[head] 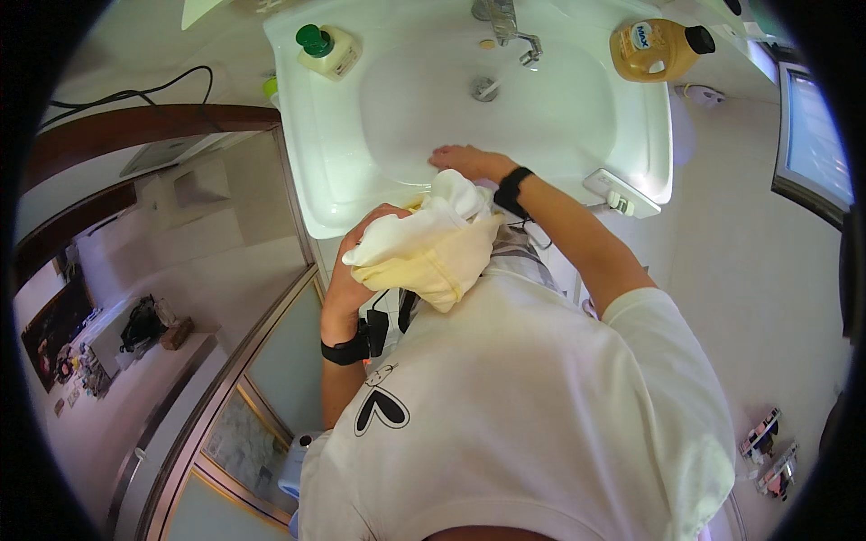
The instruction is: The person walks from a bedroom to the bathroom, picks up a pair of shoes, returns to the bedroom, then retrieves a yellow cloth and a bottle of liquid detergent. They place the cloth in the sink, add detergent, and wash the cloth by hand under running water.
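Note:
A bunched white and pale yellow cloth (pixel 433 247) is held against the front of my shirt by my left hand (pixel 358 253), whose fingers are partly covered by it. My right hand (pixel 470 162) reaches over the front of the white washbasin (pixel 318 182), just beyond the cloth; its fingers point left and the palm side is hidden, so whether it holds anything does not show. Both wrists wear black straps. At the basin's far side stands a metal faucet (pixel 504 24), with the drain (pixel 484 88) in front of it.
On the basin's left corner stands a green-capped pump bottle (pixel 331 54). A yellowish bottle with a black cap (pixel 653 51) lies at the right corner. A white device or box (pixel 621 192) rests on the front right rim. A framed glass door (pixel 284 365) is at the left.

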A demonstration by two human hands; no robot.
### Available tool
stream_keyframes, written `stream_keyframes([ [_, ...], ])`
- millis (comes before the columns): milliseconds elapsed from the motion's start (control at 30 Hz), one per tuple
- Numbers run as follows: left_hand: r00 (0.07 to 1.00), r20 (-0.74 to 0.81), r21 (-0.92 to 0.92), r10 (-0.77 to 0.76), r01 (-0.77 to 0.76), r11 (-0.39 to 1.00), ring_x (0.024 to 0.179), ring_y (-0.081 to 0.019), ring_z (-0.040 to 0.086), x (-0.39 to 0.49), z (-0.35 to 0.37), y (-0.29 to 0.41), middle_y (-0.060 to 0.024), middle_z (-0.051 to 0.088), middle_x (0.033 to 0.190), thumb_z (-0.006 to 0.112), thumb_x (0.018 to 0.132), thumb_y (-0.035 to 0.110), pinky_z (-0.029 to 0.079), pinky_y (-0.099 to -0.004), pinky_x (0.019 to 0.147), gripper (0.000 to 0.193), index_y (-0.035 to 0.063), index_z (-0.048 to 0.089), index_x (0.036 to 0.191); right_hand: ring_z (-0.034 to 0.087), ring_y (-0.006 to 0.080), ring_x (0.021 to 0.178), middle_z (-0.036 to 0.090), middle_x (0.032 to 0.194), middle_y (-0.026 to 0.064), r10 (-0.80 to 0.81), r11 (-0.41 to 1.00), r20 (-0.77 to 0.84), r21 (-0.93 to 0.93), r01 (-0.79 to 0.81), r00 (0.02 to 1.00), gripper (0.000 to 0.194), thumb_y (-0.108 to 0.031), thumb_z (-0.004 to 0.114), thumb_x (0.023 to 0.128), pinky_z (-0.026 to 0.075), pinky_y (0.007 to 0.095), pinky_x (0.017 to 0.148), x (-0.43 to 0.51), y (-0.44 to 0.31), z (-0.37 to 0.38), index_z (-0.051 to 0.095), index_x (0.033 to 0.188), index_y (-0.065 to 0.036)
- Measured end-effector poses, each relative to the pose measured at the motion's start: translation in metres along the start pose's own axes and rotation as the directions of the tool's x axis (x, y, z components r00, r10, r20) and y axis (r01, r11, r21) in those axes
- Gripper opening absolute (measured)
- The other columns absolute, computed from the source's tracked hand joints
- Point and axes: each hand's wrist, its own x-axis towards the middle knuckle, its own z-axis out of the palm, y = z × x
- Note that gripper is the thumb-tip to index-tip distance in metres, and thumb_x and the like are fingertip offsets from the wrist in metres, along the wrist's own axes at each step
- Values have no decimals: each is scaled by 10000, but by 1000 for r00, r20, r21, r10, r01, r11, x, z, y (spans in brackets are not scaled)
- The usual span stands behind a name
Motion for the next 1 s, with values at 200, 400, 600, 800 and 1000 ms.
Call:
stream_keyframes([
  [200,994,-88,-15,70,-72,997,948,-140,556,-14,4,8,-54,590,1033,753,713,91,432,-272,878,389,5,584,1052,397,313,1306,397,1424,165,314,887,-74,-333,-320,946,454,-242,544,894,377,462,1024,62,23,-12,467,1272,-3],
  [400,976,-181,-76,-122,110,991,973,-178,549,-26,-2,6,-91,583,1059,738,722,101,424,-288,891,397,-6,572,1066,287,355,1381,230,1530,147,175,891,-113,-405,-206,978,625,-245,606,850,356,497,1042,57,28,8,358,1387,-42],
  [600,940,-341,41,5,10,999,1059,-203,538,-35,-18,-5,-110,581,1157,733,747,95,412,-326,943,451,-15,560,1148,463,374,1222,500,1298,163,617,737,-117,-261,-623,778,342,-226,562,848,417,493,973,24,82,-37,595,1127,-31],
  [800,797,-565,142,213,-160,977,1164,-215,525,-60,-73,0,-102,554,1275,673,863,208,395,-360,1021,509,17,492,1299,528,325,1150,512,1273,159,663,722,-287,2,-692,691,299,-184,528,855,459,436,932,3,102,-53,600,1101,-32],
  [1000,622,-522,843,584,273,463,1199,-262,496,-114,-155,28,-125,455,1370,522,975,198,402,-405,1023,502,23,328,1403,528,320,1145,501,1294,141,473,803,-394,-175,-570,788,330,-99,535,846,416,444,948,2,98,-33,542,1170,-37],
])
